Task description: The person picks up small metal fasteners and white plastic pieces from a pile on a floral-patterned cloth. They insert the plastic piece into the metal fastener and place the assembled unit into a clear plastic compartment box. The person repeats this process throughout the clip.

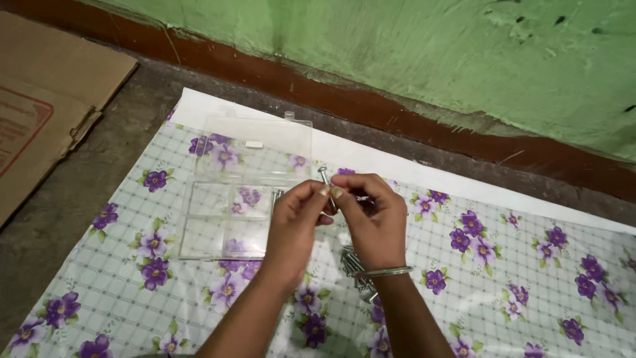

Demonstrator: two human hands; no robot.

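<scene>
Both hands met above a flowered sheet [503, 265] spread on the floor [86, 179]. The left hand [295, 222] and the right hand [374, 215] were closed together, fingertips pinched on a long metal bolt [324, 180] that stood tilted between them, its head poking out just above the fingers. A metal bangle [384, 271] circled the right wrist.

Just left of the hands lay a clear plastic box [232, 219], open, with its lid [255, 146] folded back on the far side. The box was split into compartments; one more bolt [275, 196] seemed to lie in the right-hand one, touching the left hand's edge, though it was mostly hidden. A small white piece [254, 144] rested on the lid.

Near the right wrist, partly covered by it, sat a pile of bolts [354, 268] on the sheet, close beneath the hands.

The sheet was white with a grid and purple flowers, its plain border turned toward the far side. Beyond it ran a dark red skirting [411, 116] under a rough green wall [430, 53]. At far left a flattened cardboard box [46, 99] lay on the grey floor, well apart from the hands.
</scene>
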